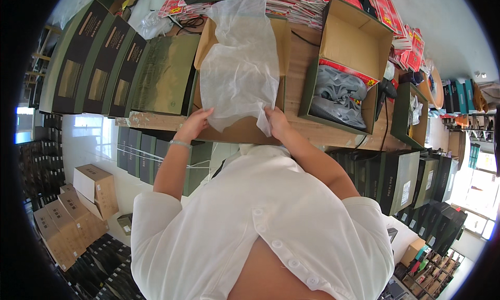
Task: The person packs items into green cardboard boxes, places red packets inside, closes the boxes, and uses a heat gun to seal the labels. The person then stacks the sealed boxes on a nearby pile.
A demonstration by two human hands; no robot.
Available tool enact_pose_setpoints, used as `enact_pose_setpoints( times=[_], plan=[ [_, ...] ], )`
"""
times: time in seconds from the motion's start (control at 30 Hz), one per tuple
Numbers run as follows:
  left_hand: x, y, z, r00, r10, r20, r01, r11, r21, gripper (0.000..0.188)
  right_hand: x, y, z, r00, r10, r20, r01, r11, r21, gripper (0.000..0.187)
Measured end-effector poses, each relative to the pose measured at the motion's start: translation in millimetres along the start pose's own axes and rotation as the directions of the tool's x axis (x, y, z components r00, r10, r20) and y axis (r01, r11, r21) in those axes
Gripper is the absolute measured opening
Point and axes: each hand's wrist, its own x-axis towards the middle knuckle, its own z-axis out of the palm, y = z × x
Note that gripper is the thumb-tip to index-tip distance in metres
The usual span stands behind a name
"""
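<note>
"And here are both hands at the middle of the counter, right over the open shoebox!"

"What have they got?"

"A thin, translucent white wrapping sheet, spread over the box, its far end reaching past the back edge. The left hand is closed to a pinch on its near left edge, bracelet at the wrist. The right hand pinches the near right corner, fingers together, the material bunched there."

"And off to the right?"

"A second shoebox, lid up, with a pair of grey sneakers inside! A red printed strip runs along behind them. Just beyond, a smaller green box stands open."

"Over on the left?"

"Dark green shoeboxes in a row, and next to the middle box one with a golden-green landscape print. Along the back, piles of red leaflets, a black cable trailing out in front of them!"
</note>
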Motion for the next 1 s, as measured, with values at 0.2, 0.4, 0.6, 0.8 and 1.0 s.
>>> enact_pose_setpoints(
  times=[0.2,0.4,0.6,0.8,1.0],
  plan=[
    [-11,-20,1,0.888,0.371,-0.27,-0.334,0.926,0.173,0.026,-20,-18,9,0.906,-0.417,0.072,0.174,0.212,-0.962,0.018],
    [57,-69,-20,0.875,0.475,-0.095,0.025,0.152,0.988,0.019,-3,6,11,0.991,-0.091,-0.095,-0.113,-0.219,-0.969,0.053],
    [93,-82,-7,0.907,0.298,-0.298,0.301,0.04,0.953,0.03,17,21,-4,0.983,-0.032,-0.179,-0.182,-0.132,-0.974,0.055],
    [62,-38,45,0.855,0.388,-0.343,0.305,0.157,0.939,0.069,20,33,-10,0.936,-0.131,-0.326,-0.327,0.015,-0.945,0.045],
    [58,-36,26,0.924,0.378,0.059,0.074,-0.327,0.942,0.11,-7,16,23,0.985,-0.133,0.113,0.019,-0.566,-0.824,0.074]
  ],
)
